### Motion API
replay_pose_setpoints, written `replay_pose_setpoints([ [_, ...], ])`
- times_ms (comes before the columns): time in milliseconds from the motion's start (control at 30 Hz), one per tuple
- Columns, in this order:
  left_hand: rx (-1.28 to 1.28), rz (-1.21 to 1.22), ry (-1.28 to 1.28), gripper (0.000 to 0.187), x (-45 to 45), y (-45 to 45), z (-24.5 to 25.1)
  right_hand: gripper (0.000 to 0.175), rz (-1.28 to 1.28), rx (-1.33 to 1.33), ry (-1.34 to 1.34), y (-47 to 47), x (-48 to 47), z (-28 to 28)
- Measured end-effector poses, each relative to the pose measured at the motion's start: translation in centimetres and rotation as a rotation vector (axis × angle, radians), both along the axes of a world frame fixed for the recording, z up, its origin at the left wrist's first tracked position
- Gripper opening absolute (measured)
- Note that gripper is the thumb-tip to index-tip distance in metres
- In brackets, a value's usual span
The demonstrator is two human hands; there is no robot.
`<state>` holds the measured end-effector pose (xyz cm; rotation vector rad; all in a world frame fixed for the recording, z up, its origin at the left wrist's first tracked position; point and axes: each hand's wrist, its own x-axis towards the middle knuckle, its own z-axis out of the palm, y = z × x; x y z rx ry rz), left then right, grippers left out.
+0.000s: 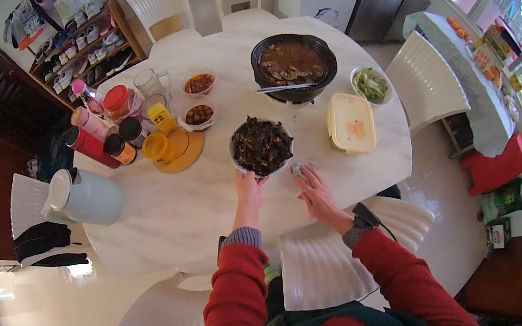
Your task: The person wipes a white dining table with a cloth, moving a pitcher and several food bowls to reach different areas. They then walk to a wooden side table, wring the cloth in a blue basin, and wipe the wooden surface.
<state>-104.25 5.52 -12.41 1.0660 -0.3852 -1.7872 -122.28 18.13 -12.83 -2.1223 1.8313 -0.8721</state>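
Observation:
My left hand [249, 191] grips the near rim of a bowl [235, 164] heaped with dark, crinkled dried food [261, 144]. Whether the bowl rests on the table or is slightly raised, I cannot tell. To its right, my right hand [315, 190] presses a crumpled whitish cloth or tissue [297, 169] against the marble-patterned table [172, 219]. Farther right lies a cream lidded plastic box [350, 123]. Beyond it stands a black pot [294, 67] of brown stew with a metal utensil [285, 87] across its near rim.
A bowl of green vegetables [371, 85] stands at the right edge. On the left are a pitcher [82, 195], a red thermos [91, 147], jars [120, 149], a glass mug [150, 83] and a round orange board [182, 158]. White chairs [327, 266] surround the table, two close before me.

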Motion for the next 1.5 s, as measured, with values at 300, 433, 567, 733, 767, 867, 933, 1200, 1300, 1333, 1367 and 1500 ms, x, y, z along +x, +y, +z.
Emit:
replay_pose_setpoints([
  [300, 0.011, 0.021, -0.146, 0.031, 7.3, 5.9, 0.7, 0.07, -0.299, -0.051, -0.002, -10.1, -1.7, -1.5],
  [433, 0.03, 0.053, -0.175, 0.03, 11.0, 9.0, 2.1, 0.071, -0.383, -0.021, -0.006, -15.6, -1.5, -2.0],
  [567, 0.052, 0.103, -0.185, 0.032, 13.3, 11.1, 2.9, 0.062, -0.412, 0.0, 0.04, -17.6, -0.6, -1.6],
  [733, 0.058, 0.195, -0.198, 0.033, 14.7, 12.2, 3.3, 0.042, -0.011, 0.002, -0.069, -14.2, -0.4, -0.3],
  [767, 0.075, 0.223, -0.206, 0.033, 14.9, 12.3, 3.3, 0.04, 0.077, -0.078, -0.026, -12.9, -0.4, -0.2],
  [867, 0.064, 0.23, -0.209, 0.034, 15.4, 12.2, 3.3, 0.042, 0.179, 0.021, -0.053, -9.1, -1.4, -0.1],
  [933, 0.067, 0.237, -0.194, 0.034, 15.9, 12.3, 3.2, 0.045, 0.13, 0.128, -0.227, -8.5, -1.7, -0.4],
  [1200, 0.004, 0.215, -0.133, 0.035, 17.7, 13.1, 2.2, 0.051, -0.128, -0.141, -0.026, -17.8, 3.2, -0.8],
  [1300, 0.016, 0.214, -0.152, 0.034, 17.7, 13.0, 1.9, 0.049, -0.044, -0.055, -0.062, -19.9, 5.2, -0.7],
  [1333, 0.034, 0.234, -0.162, 0.033, 17.7, 13.0, 2.0, 0.047, 0.011, -0.03, -0.074, -20.3, 5.7, -0.7],
  [1367, 0.008, 0.231, -0.147, 0.032, 17.6, 13.0, 2.0, 0.045, 0.054, -0.021, -0.092, -20.3, 6.1, -0.7],
  [1500, 0.035, 0.26, -0.179, 0.031, 17.8, 12.8, 2.6, 0.042, 0.32, -0.017, -0.144, -17.3, 6.7, -0.7],
])
